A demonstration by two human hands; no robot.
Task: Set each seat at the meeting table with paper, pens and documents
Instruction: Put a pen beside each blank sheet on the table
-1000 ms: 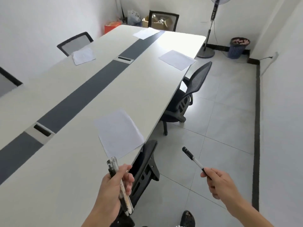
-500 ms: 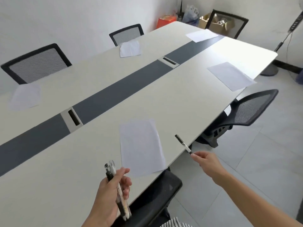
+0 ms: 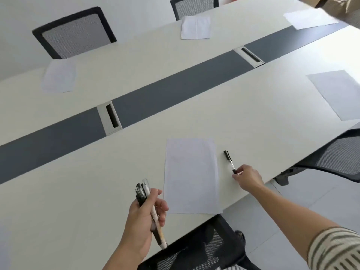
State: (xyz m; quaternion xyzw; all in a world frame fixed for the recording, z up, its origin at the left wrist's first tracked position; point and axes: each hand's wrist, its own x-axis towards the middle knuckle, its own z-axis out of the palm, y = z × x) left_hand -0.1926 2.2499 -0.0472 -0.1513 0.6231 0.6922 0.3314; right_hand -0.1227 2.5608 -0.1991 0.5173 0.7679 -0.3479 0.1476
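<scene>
Lower centre: right hand [image 3: 248,177] pinches slim black-capped pen [image 3: 228,159] beside flat white sheet [image 3: 191,176]. Left of it, left hand [image 3: 143,213] wraps its fingers round bundled pens [image 3: 143,190].

Long white meeting table [image 3: 243,114], dark grey centre strip [image 3: 175,90], two cable ports [image 3: 110,120]. Black mesh chairs [image 3: 75,34] along both long sides. Plain white wall [image 3: 19,26] behind, light tiled floor [image 3: 302,201] on the right.

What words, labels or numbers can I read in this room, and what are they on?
No text can be read anywhere.
Nearest sheet of paper: looks blank.
Other sheets round the table: look blank too.
Single pen pinched by the right hand: no legible marking.
Bundle of pens gripped in the left hand: any print is too small to tell.
</scene>
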